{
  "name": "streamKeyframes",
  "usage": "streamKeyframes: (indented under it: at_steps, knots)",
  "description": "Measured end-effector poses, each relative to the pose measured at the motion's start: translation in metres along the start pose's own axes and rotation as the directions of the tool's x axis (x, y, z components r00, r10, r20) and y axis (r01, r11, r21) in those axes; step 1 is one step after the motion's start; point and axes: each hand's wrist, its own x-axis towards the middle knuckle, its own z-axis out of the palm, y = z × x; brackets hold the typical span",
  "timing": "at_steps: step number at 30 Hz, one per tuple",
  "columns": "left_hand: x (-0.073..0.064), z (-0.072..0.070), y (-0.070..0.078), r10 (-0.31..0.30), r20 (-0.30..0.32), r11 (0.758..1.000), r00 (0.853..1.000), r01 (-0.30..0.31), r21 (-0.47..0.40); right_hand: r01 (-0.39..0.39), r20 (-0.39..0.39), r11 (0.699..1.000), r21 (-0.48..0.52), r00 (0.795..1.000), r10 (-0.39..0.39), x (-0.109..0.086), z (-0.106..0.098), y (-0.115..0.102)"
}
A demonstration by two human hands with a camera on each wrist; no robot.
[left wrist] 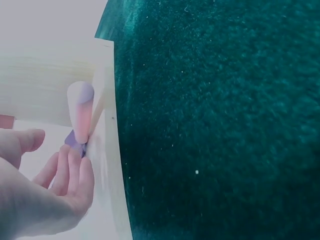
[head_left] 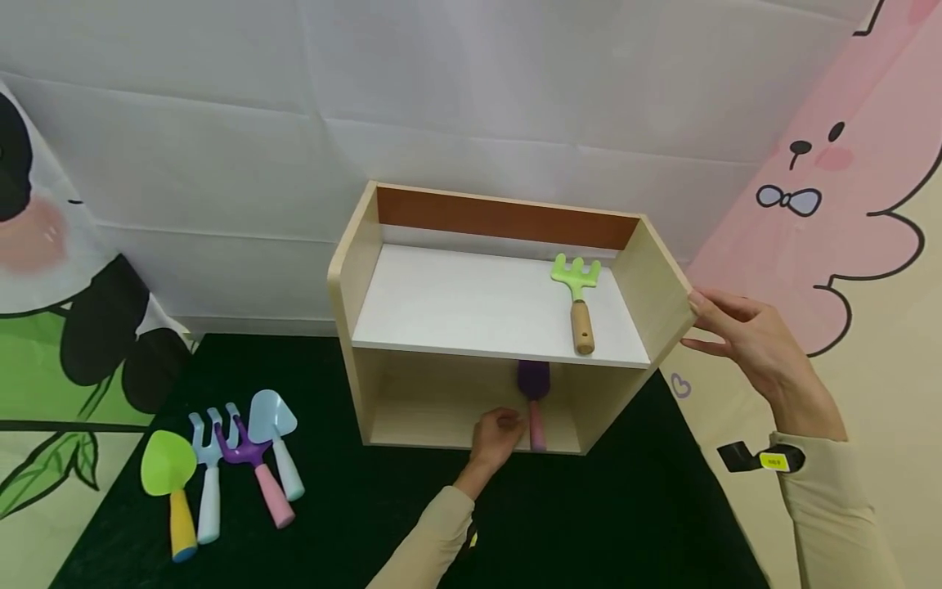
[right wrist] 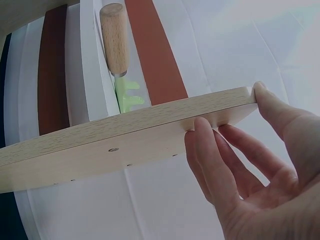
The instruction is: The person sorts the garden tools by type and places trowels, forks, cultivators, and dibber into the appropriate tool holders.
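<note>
A small wooden shelf [head_left: 441, 307] with two levels stands in the middle. In its lower level lies a trowel [head_left: 534, 381] with a purple blade and pink handle, the blade pointing inward. My left hand [head_left: 495, 442] is just left of that trowel's handle. Bent loosely, its fingers hold nothing in the left wrist view. On the white upper board lies a green hand fork [head_left: 577, 282] with a wooden handle. My right hand [head_left: 758, 343] grips the shelf's right side panel, thumb at the front edge and fingers [right wrist: 207, 150] against the outer face.
Left of the shelf, on the dark green cloth [head_left: 353, 523], lie a green trowel [head_left: 168, 464], a light blue fork [head_left: 209, 491], a purple fork [head_left: 253, 458] and a light blue trowel [head_left: 272, 417]. A white sheet [head_left: 221, 164] hangs behind the shelf.
</note>
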Motion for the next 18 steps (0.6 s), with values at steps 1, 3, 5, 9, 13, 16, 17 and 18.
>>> streamKeyframes:
  at_steps: [1,3,5,9,13,16,17,18]
  knots:
    - [-0.001,-0.002,0.0,0.002,0.0,1.0,1.0,-0.002,-0.005,0.0,0.0,1.0,0.003,1.0,0.0,0.0,0.0,0.0]
    - [-0.003,-0.005,0.001,0.01,0.005,1.0,1.0,-0.01,-0.01,0.001,0.0,1.0,0.003,1.0,-0.001,0.0,0.0,0.0]
    - [-0.004,-0.008,0.001,0.021,0.011,1.0,1.0,-0.02,-0.024,0.001,-0.001,1.0,-0.002,1.0,-0.001,0.0,0.0,0.0]
    - [-0.008,-0.013,0.001,0.046,0.027,0.998,0.999,-0.045,-0.036,0.002,-0.001,1.0,-0.011,1.0,-0.002,0.0,0.0,0.0]
    - [-0.013,-0.018,0.003,0.057,0.036,0.997,0.998,-0.055,-0.051,0.002,0.001,1.0,-0.023,1.0,-0.002,0.0,0.0,0.0]
    - [-0.017,-0.022,0.005,0.065,0.026,0.997,0.998,-0.064,-0.049,0.0,0.003,1.0,-0.029,1.0,0.0,0.0,0.0,0.0]
    - [-0.018,-0.024,0.004,0.077,0.022,0.996,0.997,-0.076,-0.043,-0.001,0.003,1.0,-0.031,1.0,0.001,0.0,0.0,0.0]
    - [-0.019,-0.025,0.004,0.08,0.019,0.996,0.997,-0.079,-0.038,-0.002,0.003,0.999,-0.035,1.0,0.002,0.0,0.0,0.0]
